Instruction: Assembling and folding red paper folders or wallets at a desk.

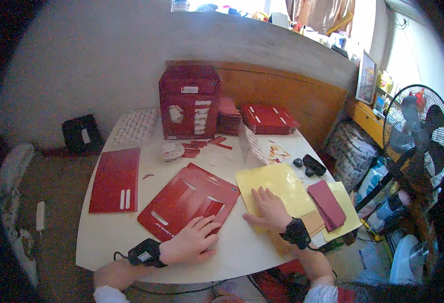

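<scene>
My left hand (194, 240) lies over the lower right edge of a red printed card folder (181, 194) with white slots, its fingers stretched out. A small darker red strip (213, 207) shows on the folder just beyond those fingertips. My right hand (270, 209) rests flat with spread fingers on a glossy yellow sheet (250, 179). Beside that sheet, a stack of dark pink paper slips (327, 204) lies on a second yellow piece (347, 202). Black bands circle both wrists.
On the white table (116, 242) are a red folder (115, 179), a tall red box (189, 108), a stack of red folders (268, 119), loose red strips (194, 148) and a black object (313, 165). A fan (416, 131) stands at right.
</scene>
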Demonstrator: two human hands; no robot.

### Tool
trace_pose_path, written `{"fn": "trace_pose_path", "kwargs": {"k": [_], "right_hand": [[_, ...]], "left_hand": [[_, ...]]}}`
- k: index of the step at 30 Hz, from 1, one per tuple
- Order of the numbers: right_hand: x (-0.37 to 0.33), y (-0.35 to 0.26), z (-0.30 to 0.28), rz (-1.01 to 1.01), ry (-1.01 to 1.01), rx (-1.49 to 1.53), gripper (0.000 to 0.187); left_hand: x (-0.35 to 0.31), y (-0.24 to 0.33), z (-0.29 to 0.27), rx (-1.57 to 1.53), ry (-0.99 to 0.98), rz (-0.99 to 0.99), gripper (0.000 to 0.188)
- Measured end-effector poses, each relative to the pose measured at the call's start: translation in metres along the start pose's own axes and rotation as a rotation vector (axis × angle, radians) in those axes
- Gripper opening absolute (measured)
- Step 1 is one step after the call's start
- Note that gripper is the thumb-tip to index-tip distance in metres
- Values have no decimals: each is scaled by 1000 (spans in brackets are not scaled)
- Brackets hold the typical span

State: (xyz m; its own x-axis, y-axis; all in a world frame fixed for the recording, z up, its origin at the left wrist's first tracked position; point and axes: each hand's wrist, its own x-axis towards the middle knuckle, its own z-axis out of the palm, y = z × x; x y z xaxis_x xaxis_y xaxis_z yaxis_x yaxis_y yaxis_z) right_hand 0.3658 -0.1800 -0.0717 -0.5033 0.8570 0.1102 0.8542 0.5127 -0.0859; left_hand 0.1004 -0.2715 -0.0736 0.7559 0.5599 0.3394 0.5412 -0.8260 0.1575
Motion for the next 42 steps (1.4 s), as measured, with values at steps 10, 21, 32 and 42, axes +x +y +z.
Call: {"fn": "trace_pose_path", "kwargs": {"k": [10,21,32,42], "right_hand": [[-1,0,11,-22,65,-92,76],[-12,1,0,-83,-16,-28,85],[-9,-3,2,-85,10,-65,69],[15,-31,-4,-340,75,181,64]], "left_hand": [[2,0,0,24,-16,8,31],[0,2,-10,43,-46,-5,40],[-3,-5,-6,4,66,-48,47],[-25,-86,-39,108,115,-692,38]]}}
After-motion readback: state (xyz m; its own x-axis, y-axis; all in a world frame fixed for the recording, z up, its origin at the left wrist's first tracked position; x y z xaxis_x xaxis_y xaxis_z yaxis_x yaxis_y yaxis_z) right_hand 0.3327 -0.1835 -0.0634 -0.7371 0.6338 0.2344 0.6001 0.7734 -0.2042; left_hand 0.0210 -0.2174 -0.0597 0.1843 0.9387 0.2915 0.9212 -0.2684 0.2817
